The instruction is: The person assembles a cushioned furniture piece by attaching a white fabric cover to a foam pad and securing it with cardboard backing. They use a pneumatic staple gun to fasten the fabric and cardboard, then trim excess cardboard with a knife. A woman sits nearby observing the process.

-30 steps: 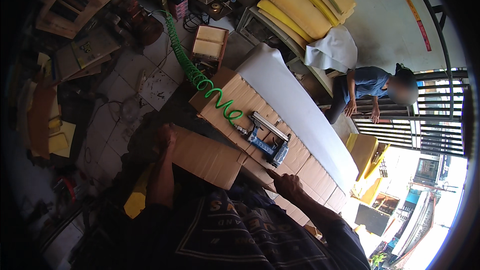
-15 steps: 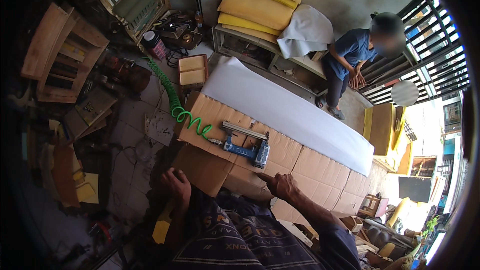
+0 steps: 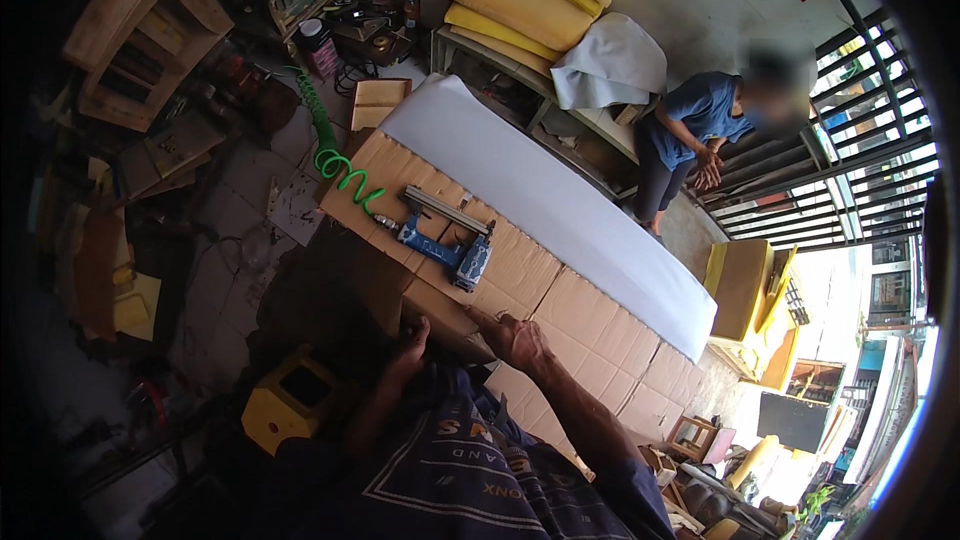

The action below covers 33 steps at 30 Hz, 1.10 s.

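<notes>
A sheet of brown cardboard (image 3: 590, 325) covers the near side of the long work surface, and its near flap bends down towards me. My left hand (image 3: 408, 348) is closed at the edge of that flap, thumb up, other fingers mostly hidden. To its right, my right hand (image 3: 518, 342) has its index finger stretched out along the fold of the cardboard; the other fingers look partly curled. Just beyond my hands a blue pneumatic staple gun (image 3: 440, 245) lies on the cardboard, joined to a green coiled air hose (image 3: 345, 172). Neither hand touches it.
A long pale grey sheet (image 3: 560, 210) lies along the far side. Behind it, yellow foam pads (image 3: 520, 5) are stacked on a bench. Another person (image 3: 695, 125) sits at the far right, hands together. Wooden frames (image 3: 150, 35) stand at left; a yellow object (image 3: 285, 410) is near my left arm.
My left hand has moved right and forward onto the cardboard flap. My right hand stays at the cardboard's edge, finger outstretched. The view has shifted, and the staple gun appears further left and higher.
</notes>
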### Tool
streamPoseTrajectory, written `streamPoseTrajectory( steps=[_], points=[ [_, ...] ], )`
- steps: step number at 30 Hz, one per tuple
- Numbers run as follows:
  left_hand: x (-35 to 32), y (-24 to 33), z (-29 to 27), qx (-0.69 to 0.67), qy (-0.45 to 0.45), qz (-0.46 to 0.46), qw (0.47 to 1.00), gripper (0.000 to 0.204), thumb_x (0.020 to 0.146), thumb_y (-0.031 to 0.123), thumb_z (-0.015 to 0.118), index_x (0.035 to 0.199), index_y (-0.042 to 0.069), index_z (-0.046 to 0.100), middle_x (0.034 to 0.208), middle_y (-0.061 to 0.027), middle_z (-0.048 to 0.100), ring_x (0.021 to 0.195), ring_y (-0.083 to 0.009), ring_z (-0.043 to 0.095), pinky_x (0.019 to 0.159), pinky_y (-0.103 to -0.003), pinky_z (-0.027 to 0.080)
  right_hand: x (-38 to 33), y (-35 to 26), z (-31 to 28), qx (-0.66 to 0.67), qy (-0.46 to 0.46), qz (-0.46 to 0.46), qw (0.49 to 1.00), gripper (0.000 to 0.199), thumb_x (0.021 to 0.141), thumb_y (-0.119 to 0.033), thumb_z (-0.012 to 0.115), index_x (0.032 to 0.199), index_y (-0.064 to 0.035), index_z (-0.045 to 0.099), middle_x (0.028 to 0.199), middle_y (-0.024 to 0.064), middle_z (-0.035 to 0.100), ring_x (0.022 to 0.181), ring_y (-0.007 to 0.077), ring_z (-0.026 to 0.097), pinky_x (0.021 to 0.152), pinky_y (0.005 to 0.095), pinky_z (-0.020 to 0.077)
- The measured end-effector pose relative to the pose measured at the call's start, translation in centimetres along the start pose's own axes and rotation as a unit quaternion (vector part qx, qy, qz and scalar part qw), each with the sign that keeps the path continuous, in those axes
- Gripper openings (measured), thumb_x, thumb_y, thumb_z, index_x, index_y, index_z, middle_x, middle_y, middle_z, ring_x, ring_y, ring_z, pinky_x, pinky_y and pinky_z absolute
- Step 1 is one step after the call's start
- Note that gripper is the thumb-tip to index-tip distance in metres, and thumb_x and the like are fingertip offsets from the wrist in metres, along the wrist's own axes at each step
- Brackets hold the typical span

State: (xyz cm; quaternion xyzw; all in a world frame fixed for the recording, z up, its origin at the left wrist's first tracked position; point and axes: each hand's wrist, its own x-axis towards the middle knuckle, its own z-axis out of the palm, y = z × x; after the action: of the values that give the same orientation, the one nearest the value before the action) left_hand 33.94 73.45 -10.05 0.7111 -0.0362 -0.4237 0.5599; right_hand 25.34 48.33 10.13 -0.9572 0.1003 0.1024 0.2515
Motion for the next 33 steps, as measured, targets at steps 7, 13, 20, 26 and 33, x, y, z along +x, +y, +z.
streamPoseTrajectory(
  steps=[7, 13, 20, 26, 33],
  points=[
    [-2.0, -1.0, 1.6, -0.475, 0.145, 0.018, 0.868, 0.054, 0.099, 0.034, 0.074, 0.145, 0.018, 0.053, 0.140, -0.0056, 0.060, 0.126, -0.0248, 0.059, 0.111, -0.050, 0.046, -0.6, -2.6, -6.3, -0.058, -0.117, 0.007, 0.991, 0.056, 0.105, -0.019, 0.047, 0.159, -0.0304, 0.041, 0.091, 0.0241, 0.072, 0.072, 0.0446, 0.073, 0.063, 0.0533, 0.0603],
    [-5.2, 5.5, 3.9, -0.521, 0.255, 0.007, 0.815, 0.060, 0.091, 0.032, 0.083, 0.139, 0.011, 0.055, 0.130, -0.0053, 0.063, 0.122, -0.0264, 0.061, 0.105, -0.053, 0.052, -5.7, -3.1, -11.4, -0.105, -0.158, 0.001, 0.982, 0.058, 0.104, -0.018, 0.051, 0.160, -0.0255, 0.038, 0.067, 0.0220, 0.065, 0.062, 0.0406, 0.071, 0.056, 0.0528, 0.0585],
    [-6.0, 7.0, 4.6, -0.497, 0.339, -0.014, 0.799, 0.058, 0.092, 0.024, 0.082, 0.140, 0.010, 0.054, 0.128, -0.0070, 0.064, 0.118, -0.0270, 0.063, 0.102, -0.050, 0.054, -3.7, -0.8, -6.9, -0.135, -0.183, -0.015, 0.974, 0.058, 0.101, -0.018, 0.055, 0.158, -0.0213, 0.044, 0.064, 0.0202, 0.065, 0.059, 0.0387, 0.070, 0.057, 0.0521, 0.0584],
    [-5.4, 6.3, 5.0, -0.449, 0.408, -0.014, 0.795, 0.068, 0.093, 0.017, 0.080, 0.150, 0.007, 0.045, 0.135, -0.0088, 0.062, 0.121, -0.0263, 0.061, 0.104, -0.049, 0.052, -2.9, 1.1, -4.4, -0.107, -0.195, 0.006, 0.975, 0.055, 0.102, -0.020, 0.049, 0.157, -0.0229, 0.045, 0.069, 0.0247, 0.067, 0.061, 0.0413, 0.070, 0.059, 0.0540, 0.0593],
    [-4.9, 6.7, 4.3, -0.412, 0.438, -0.038, 0.798, 0.064, 0.093, 0.013, 0.079, 0.148, 0.006, 0.048, 0.132, -0.0111, 0.064, 0.117, -0.0274, 0.063, 0.101, -0.051, 0.053, -10.7, 1.3, -12.0, -0.107, -0.208, 0.028, 0.972, 0.059, 0.103, -0.016, 0.047, 0.160, -0.0276, 0.039, 0.071, 0.0237, 0.069, 0.067, 0.0406, 0.073, 0.063, 0.0543, 0.0609]
  ],
)
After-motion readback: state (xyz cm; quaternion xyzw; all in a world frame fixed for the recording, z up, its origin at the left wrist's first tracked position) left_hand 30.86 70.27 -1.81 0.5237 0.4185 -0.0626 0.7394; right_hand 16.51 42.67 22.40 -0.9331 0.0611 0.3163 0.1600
